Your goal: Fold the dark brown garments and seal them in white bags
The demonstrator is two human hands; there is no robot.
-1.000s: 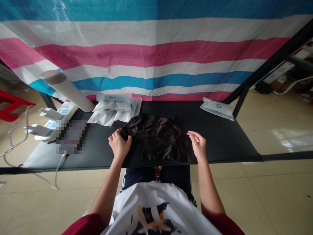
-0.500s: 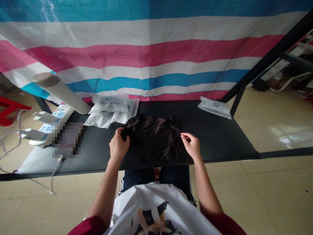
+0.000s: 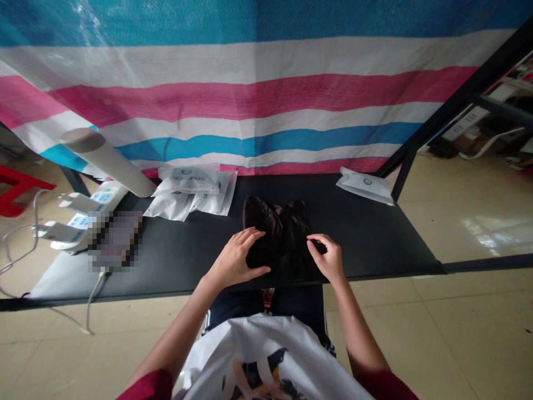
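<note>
A dark brown, shiny garment (image 3: 283, 233) lies folded narrow on the black table (image 3: 375, 233), near its front edge. My left hand (image 3: 239, 258) rests on the garment's left folded side, fingers stretched out and flat. On the garment's right edge, my right hand (image 3: 327, 255) has its fingers curled in a pinch on the cloth.
Several white plastic pouches (image 3: 194, 189) lie at the table's back left, one more pouch (image 3: 366, 186) at the back right. A pale cardboard tube (image 3: 106, 161) leans at the left beside a white power strip (image 3: 79, 222) with cables. A striped tarp hangs behind.
My left hand has carried the garment's left side over to the right, folding it to about half its width, and now lies flat on it. My right hand stayed at the right edge.
</note>
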